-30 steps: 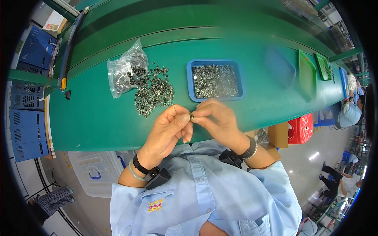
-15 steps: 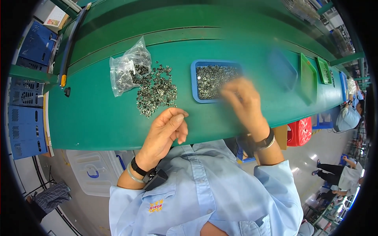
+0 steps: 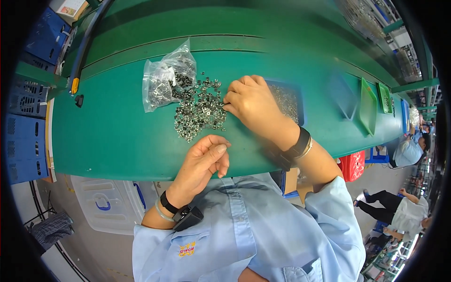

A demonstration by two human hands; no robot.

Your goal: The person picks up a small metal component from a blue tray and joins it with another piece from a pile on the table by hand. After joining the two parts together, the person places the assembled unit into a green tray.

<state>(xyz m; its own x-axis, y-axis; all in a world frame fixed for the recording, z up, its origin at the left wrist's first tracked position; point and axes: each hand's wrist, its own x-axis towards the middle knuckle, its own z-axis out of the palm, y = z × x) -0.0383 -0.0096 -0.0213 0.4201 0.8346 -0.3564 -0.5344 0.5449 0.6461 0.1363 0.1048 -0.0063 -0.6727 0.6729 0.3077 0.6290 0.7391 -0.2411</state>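
A loose pile of small silvery and black metal parts [image 3: 199,116] lies on the green tabletop, beside the mouth of a clear plastic bag [image 3: 157,87] partly filled with similar parts. At the pile's right edge is my right hand [image 3: 253,101], its fingers curled and fingertips together; what they hold is too small to make out. Below the pile, near the table's front edge, my left hand [image 3: 203,159] is closed, thumb against the fingers, its contents hidden. My right hand and forearm partly cover a blue tray [image 3: 300,99] of small metal parts [image 3: 284,99].
On the right of the green table [image 3: 117,141] stand a translucent blue tray [image 3: 342,96], a green tray [image 3: 368,107] and a smaller green tray [image 3: 385,97]. Beneath the table are a clear lidded bin [image 3: 103,207] and a red stool [image 3: 352,165]. Other people are at the far right.
My right hand has moved left from the blue tray to the pile's right edge. The left hand keeps nearly the same pose. The whole view has shifted slightly.
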